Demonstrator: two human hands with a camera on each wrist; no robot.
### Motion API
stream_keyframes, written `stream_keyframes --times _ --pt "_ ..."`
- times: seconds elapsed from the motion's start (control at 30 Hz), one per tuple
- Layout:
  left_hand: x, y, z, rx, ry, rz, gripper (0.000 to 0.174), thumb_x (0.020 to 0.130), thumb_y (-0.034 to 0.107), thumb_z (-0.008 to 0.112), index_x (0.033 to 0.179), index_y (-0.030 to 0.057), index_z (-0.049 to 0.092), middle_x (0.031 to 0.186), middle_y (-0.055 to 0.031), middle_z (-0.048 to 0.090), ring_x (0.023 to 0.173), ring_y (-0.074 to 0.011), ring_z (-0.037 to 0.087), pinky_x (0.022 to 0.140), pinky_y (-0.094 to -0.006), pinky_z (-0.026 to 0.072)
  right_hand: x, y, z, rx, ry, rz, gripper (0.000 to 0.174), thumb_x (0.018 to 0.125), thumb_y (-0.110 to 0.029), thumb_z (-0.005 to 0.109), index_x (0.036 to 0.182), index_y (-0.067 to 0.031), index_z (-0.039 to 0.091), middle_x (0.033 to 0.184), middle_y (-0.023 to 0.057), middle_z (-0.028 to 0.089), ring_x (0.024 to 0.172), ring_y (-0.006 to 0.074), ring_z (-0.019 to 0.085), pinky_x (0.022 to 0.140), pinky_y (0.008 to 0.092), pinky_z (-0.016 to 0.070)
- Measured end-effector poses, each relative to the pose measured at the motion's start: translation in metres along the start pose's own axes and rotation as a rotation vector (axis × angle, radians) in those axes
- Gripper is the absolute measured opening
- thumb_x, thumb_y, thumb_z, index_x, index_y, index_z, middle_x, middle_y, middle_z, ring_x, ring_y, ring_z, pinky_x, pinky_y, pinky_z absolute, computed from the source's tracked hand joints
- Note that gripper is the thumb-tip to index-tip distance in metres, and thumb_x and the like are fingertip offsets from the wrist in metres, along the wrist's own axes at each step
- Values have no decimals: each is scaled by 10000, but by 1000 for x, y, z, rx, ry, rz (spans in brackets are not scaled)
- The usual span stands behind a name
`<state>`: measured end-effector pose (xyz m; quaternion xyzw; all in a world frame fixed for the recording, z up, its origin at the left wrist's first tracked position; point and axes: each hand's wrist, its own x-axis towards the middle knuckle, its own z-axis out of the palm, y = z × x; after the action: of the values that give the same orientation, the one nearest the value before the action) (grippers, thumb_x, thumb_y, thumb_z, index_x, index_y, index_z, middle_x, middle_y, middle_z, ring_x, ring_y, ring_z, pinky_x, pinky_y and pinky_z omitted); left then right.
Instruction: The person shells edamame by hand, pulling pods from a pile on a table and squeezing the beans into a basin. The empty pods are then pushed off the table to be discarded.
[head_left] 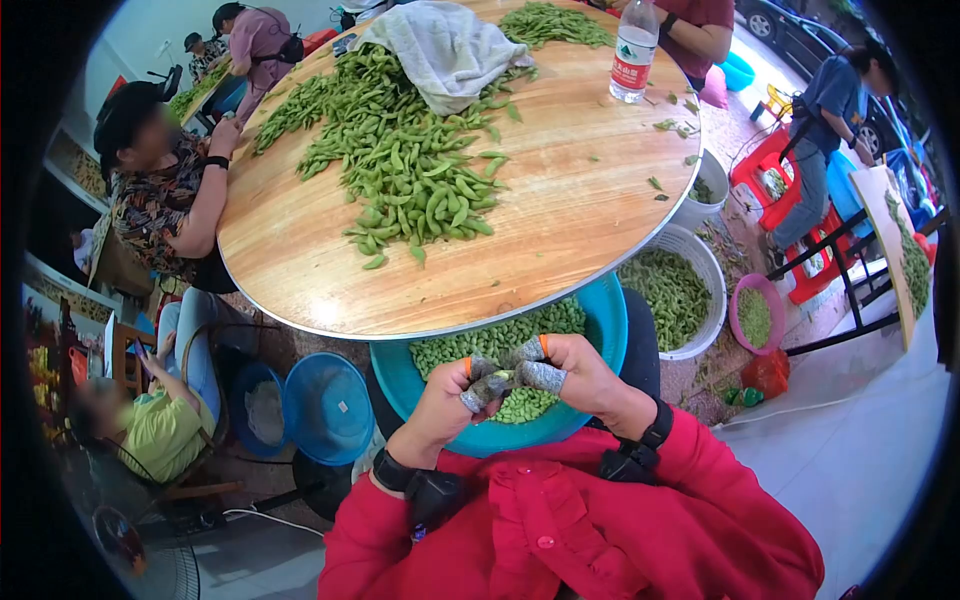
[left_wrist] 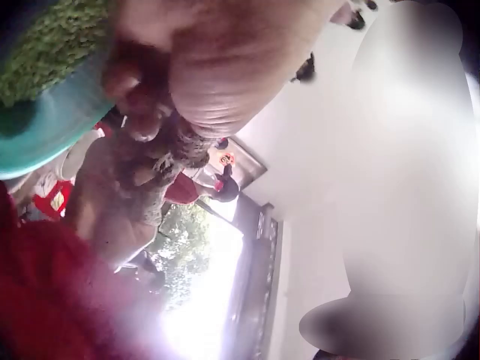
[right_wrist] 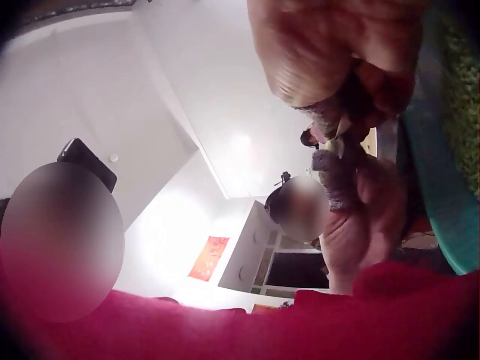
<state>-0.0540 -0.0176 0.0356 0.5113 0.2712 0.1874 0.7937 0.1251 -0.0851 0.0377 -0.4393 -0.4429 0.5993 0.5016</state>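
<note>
- Two hands busy right above the teal basin (head_left: 603, 330): left hand (head_left: 440, 405) and right hand (head_left: 585, 375), fingertips meeting in the middle.
- Grey wraps with orange tips on the fingers (head_left: 541, 377) of both hands; can't count exactly how many.
- One edamame pod (head_left: 505, 380) pinched between them, left fingers curled on one end and right fingers on the other. Mostly hidden, hanging over the basin's middle.
- One heap of green beans (head_left: 500, 338) filling the basin under the hands.
- One round wooden table (head_left: 570, 210) just beyond the basin, its rim covering the basin's far edge.
- On that table, further from the basin: one big pile of pods (head_left: 410, 170), one crumpled cloth (head_left: 445, 45), one water bottle (head_left: 634, 50).
- One white basket (head_left: 712, 275) of pods just right of the basin, and one pink bowl (head_left: 738, 305) past that.
- Two blue tubs (head_left: 325, 405) left of the basin, side by side.
</note>
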Motion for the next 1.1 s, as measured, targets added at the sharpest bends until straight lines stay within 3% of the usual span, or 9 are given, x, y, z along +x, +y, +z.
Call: stream_keyframes --times 0.07,0.17,0.2,0.47,0.67,0.9,1.0,1.07,1.1 --pt "1 3 -3 -156 -76 -68 67 779 72 610 810 23 578 615 5 547 530 -41 479 459 -183 382 0 1 0 25 -18 -8 122 819 -90 538 879 10 572 787 -2 578 727 46 486 660 217 418" --pt "7 -3 11 264 381 215 91 772 68 617 827 4 585 641 -16 573 542 -45 498 459 -183 391 1 3 4 41 124 -7 99 812 -79 545 844 10 572 764 -3 575 699 43 477 622 216 415" --pt "6 -2 12 394 398 269 109 768 56 617 848 -12 588 678 -39 596 561 -51 515 471 -186 406 1 3 4 -18 135 -28 93 808 -71 545 841 12 571 753 0 574 684 44 474 607 217 413" --pt "8 3 12 98 277 98 93 794 42 554 874 0 578 680 -44 588 539 -78 515 463 -202 408 4 -13 14 -291 118 -226 68 771 -28 560 821 16 574 656 28 547 603 62 441 528 238 391" --pt "9 -8 12 -65 320 30 62 789 50 534 839 47 570 659 -23 560 514 -76 485 435 -191 366 4 4 12 -323 158 -191 76 767 -47 574 820 7 584 651 32 543 579 63 419 492 251 371" --pt "11 -8 15 -376 298 -114 117 784 58 528 896 58 563 669 -18 548 521 -87 477 443 -187 348 2 9 5 -9 137 -87 126 820 -83 536 893 13 575 727 0 564 661 51 472 583 219 410" --pt "8 -11 5 -306 188 -79 180 781 77 562 959 51 555 650 -8 542 550 -89 502 473 -198 378 -6 -3 -13 -17 221 -35 178 833 -92 515 963 14 576 792 15 596 697 65 515 618 219 428" --pt "6 -23 0 49 221 77 244 784 127 583 1009 39 547 628 -11 548 556 -84 513 485 -218 395 -17 -6 -44 -155 363 -84 211 829 -124 510 980 8 576 871 54 620 674 70 519 585 200 414" --pt "5 -26 -2 229 240 157 279 786 153 593 1033 33 543 617 -13 551 559 -82 518 491 -229 404 -23 -7 -62 -134 537 -74 219 828 -153 510 965 5 577 826 37 615 657 68 515 568 193 400"
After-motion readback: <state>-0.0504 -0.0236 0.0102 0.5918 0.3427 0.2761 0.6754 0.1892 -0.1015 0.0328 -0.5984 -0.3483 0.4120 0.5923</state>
